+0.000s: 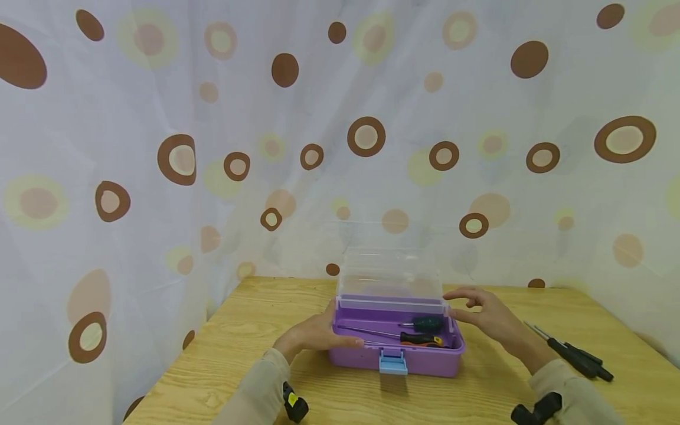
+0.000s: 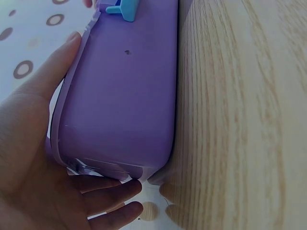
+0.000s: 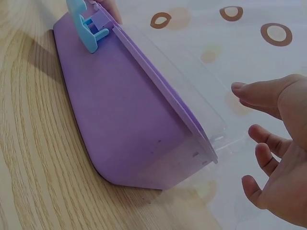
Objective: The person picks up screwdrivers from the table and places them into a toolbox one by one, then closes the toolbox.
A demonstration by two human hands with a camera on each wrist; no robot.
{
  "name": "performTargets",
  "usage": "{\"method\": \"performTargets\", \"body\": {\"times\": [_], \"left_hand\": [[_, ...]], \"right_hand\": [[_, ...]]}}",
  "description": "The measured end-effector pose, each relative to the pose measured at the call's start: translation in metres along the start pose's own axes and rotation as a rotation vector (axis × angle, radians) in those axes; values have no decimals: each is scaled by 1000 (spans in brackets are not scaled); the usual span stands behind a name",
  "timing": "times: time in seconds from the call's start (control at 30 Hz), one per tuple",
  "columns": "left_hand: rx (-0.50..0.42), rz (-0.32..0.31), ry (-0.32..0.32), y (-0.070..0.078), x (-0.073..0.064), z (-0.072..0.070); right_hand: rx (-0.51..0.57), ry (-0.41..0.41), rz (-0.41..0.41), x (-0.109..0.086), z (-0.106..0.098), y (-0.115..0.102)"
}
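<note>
A purple toolbox (image 1: 419, 365) with a light blue latch (image 1: 393, 362) sits on the table. Its clear lid (image 1: 390, 271) stands raised at the back. Inside lie a screwdriver with a dark green handle (image 1: 428, 323) and one with a black and yellow handle (image 1: 419, 339); an orange-handled tool is partly hidden behind the front wall. My left hand (image 1: 314, 333) holds the box's left end, thumb along the front rim and fingers at the end wall (image 2: 112, 167). Beside the right end, my right hand (image 1: 491, 316) has loosely bent fingers and holds nothing, near the lid's lower right corner.
Black-handled screwdrivers (image 1: 576, 357) lie together on the wooden table (image 1: 239, 354), right of my right hand. A white curtain (image 1: 398, 118) with brown and pale circles hangs behind the table and along its left side.
</note>
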State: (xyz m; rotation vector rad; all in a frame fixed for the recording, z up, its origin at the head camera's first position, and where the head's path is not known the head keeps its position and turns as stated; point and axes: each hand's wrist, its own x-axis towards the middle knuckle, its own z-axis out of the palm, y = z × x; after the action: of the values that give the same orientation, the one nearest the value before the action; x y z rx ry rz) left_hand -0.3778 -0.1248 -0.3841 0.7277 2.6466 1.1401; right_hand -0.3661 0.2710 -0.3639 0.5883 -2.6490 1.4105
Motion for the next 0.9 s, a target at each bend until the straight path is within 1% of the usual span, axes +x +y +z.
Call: {"method": "performTargets", "body": {"times": [0.13, 0.3, 0.4, 0.57, 0.7, 0.9], "left_hand": [[11, -11, 3, -1, 0, 0], [32, -26, 8, -1, 0, 1], [26, -16, 6, -1, 0, 1], [10, 9, -4, -2, 0, 1], [13, 5, -4, -3, 1, 1], [9, 7, 0, -3, 1, 0]], "right_hand": [[-5, 4, 1, -4, -5, 0], [1, 9, -17, -10, -12, 1], [0, 10, -23, -14, -17, 3], [-34, 26, -27, -21, -26, 10], [-47, 33, -14, -28, -36, 16], [-85, 66, 24, -38, -48, 21]]}}
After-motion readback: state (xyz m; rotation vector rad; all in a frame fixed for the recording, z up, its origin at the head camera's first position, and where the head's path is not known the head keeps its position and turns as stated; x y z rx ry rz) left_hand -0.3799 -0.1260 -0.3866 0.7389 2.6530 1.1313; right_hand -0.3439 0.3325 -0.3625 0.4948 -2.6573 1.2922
